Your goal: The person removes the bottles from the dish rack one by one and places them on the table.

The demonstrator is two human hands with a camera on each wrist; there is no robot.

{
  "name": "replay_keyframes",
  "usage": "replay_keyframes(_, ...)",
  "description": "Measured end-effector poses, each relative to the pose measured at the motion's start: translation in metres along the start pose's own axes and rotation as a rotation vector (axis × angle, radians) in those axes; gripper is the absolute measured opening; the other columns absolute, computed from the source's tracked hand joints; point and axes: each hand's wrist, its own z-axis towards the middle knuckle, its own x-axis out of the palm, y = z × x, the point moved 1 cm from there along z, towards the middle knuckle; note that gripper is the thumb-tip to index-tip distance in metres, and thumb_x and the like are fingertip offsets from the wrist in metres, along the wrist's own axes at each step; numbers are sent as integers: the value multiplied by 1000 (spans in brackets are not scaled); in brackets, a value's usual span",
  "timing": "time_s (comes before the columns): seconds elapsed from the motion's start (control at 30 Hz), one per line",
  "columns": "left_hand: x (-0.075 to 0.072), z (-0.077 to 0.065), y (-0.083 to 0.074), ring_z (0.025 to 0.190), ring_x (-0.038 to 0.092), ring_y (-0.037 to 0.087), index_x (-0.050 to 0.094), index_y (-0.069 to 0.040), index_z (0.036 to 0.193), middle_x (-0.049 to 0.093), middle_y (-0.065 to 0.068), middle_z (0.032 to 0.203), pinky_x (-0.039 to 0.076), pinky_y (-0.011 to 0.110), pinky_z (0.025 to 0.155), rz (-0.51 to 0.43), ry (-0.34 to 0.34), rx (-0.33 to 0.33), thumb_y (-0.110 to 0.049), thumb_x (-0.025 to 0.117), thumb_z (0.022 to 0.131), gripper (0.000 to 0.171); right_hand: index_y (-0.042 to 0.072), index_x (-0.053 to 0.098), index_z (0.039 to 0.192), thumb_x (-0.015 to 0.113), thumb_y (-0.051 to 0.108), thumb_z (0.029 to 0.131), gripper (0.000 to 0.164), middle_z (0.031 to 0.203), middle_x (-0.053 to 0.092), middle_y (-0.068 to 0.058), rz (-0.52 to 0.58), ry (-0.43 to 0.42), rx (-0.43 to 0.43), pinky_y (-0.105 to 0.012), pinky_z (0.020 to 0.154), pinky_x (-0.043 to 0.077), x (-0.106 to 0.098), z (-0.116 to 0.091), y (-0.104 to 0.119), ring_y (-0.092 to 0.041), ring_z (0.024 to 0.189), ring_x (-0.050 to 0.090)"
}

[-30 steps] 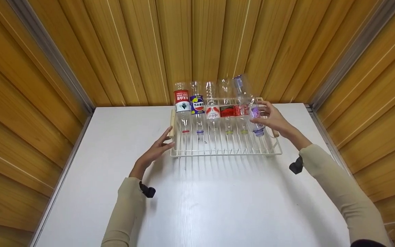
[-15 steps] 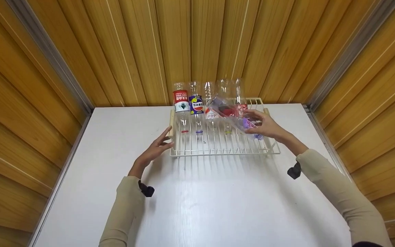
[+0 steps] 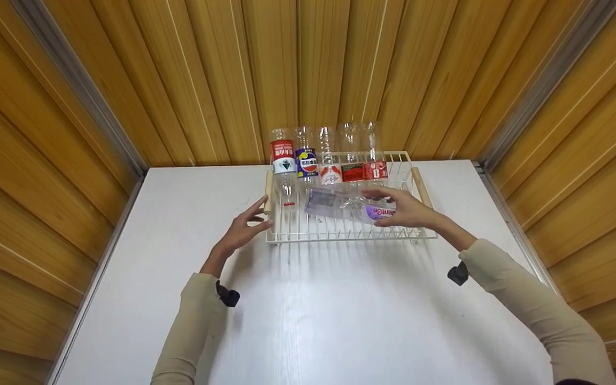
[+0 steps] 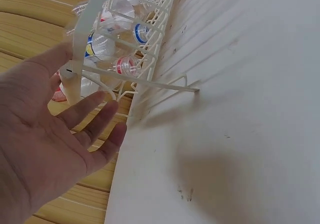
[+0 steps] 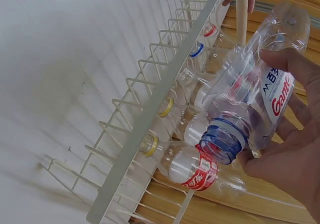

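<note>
My right hand point(image 3: 414, 210) grips a clear plastic bottle point(image 3: 329, 203) with a purple-and-white label, uncapped at its blue neck point(image 5: 223, 136) in the right wrist view. The bottle lies nearly level above the front half of the white wire rack point(image 3: 351, 239), its base toward the left. Beneath and behind it, several empty bottles point(image 3: 284, 158) rest side by side in the rack, necks toward the front. At the rack's left end, my left hand point(image 3: 240, 232) is beside the wooden handle point(image 3: 269, 187), fingers extended and touching or very near it.
A second wooden handle point(image 3: 422, 187) is on the rack's right end. The rack stands on a white table point(image 3: 297, 321), close to the wood-panelled back wall point(image 3: 318, 69). Panelled walls also rise on both sides.
The right hand has lifted the purple-labelled bottle from the rack's right end, turned it from upright-leaning to sideways and drawn it left and forward. The left hand stays put.
</note>
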Motion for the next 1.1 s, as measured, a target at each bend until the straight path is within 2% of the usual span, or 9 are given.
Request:
replay_keyframes(0.13,-6,-4,-15,140,45,41,34,-21,160,43,21,158,45,57,110,41,-75,54,-23,77,91,82,2,50,145,83,1,81,72,144,58,-22,-32,3,-26,-65,111,42,1,-1,3,-46,132,53)
replay_keyframes(0.23,-10,-7,-27,141,42,43,42,-12,156,43,22,156,45,60,109,81,-134,137,-16,82,86,81,3,53,143,84,1,80,71,143,60,-21,-63,10,-30,-62,112,43,5,0,6,-43,131,55)
replay_keyframes(0.3,-9,-10,-37,141,42,41,48,-11,152,47,19,154,46,60,108,116,-143,188,-13,83,84,76,3,54,143,84,0,79,70,142,61,-19,-83,14,-32,-62,111,44,8,0,7,-42,129,55)
replay_keyframes(0.4,-5,-14,-53,137,47,39,59,-12,143,55,16,148,46,60,107,174,-94,261,-11,80,88,59,1,55,142,84,0,79,70,141,62,-19,-93,22,-38,-62,109,46,12,-1,9,-42,129,56)
replay_keyframes(0.5,1,-17,-70,135,52,34,64,-17,138,61,10,145,46,57,109,207,2,311,-18,72,96,43,0,55,141,83,-1,78,69,139,62,-21,-93,21,-63,-64,107,46,14,-1,11,-45,127,56)
replay_keyframes(0.6,8,-20,-82,138,52,32,63,-18,141,60,8,146,45,58,112,215,96,350,-26,67,100,42,1,57,140,84,0,79,67,139,63,-20,-104,17,-80,-65,108,45,16,0,15,-45,127,56)
replay_keyframes(0.83,21,-28,-100,151,36,36,56,-20,148,46,12,158,30,61,122,337,242,300,-38,76,92,61,7,59,140,87,6,77,69,142,63,-13,-222,10,-108,-63,115,39,24,3,26,-38,135,55)
replay_keyframes(0.97,28,-29,-104,153,29,39,56,-20,148,42,15,160,28,63,122,386,271,283,-35,82,87,67,11,60,141,87,9,77,69,144,62,-12,-306,13,-118,-66,117,34,30,2,34,-37,137,53)
replay_keyframes(1.1,33,-30,-107,151,33,39,54,-21,149,43,15,159,33,62,120,439,272,258,-34,85,84,74,13,60,141,87,13,79,67,144,62,-10,-331,19,-121,-64,116,36,34,2,38,-35,137,53)
